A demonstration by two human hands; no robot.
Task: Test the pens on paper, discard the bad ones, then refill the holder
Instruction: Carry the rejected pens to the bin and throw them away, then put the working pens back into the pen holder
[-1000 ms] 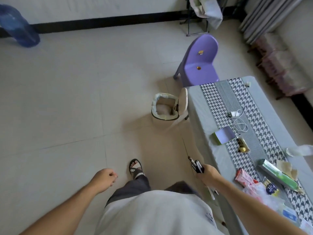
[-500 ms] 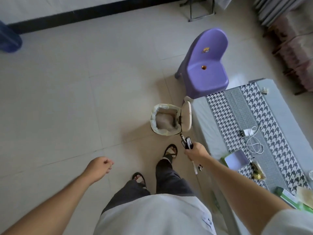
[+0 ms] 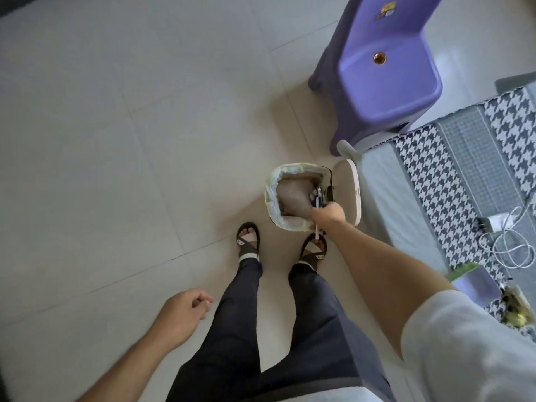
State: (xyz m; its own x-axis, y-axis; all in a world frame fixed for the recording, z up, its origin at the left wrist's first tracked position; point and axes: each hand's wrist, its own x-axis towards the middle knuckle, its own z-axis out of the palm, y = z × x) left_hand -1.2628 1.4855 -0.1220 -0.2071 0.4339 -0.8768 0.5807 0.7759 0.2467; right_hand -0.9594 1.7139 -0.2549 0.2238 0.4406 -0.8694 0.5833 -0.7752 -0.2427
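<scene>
My right hand (image 3: 329, 215) grips a bunch of pens (image 3: 316, 198) and holds them over the open mouth of the small lined waste bin (image 3: 274, 181) on the floor. The dark pen ends point down into the bin, and a white pen end sticks out below my fist. The bin's lid (image 3: 347, 190) stands flipped up on its right side. Off to the lower left, my left hand (image 3: 185, 310) hangs loosely curled above the floor and holds nothing.
A purple plastic chair (image 3: 383, 68) stands behind the bin. The table (image 3: 377, 198) with a houndstooth runner runs along the right, carrying a white cable (image 3: 510, 245) and a purple-lidded box (image 3: 472, 282). My sandalled feet (image 3: 248, 242) stand just before the bin on the tiled floor.
I have walked up to the bin. My right hand has carried the pens forward from beside the table to above the bin's opening. My left hand stays low at my side.
</scene>
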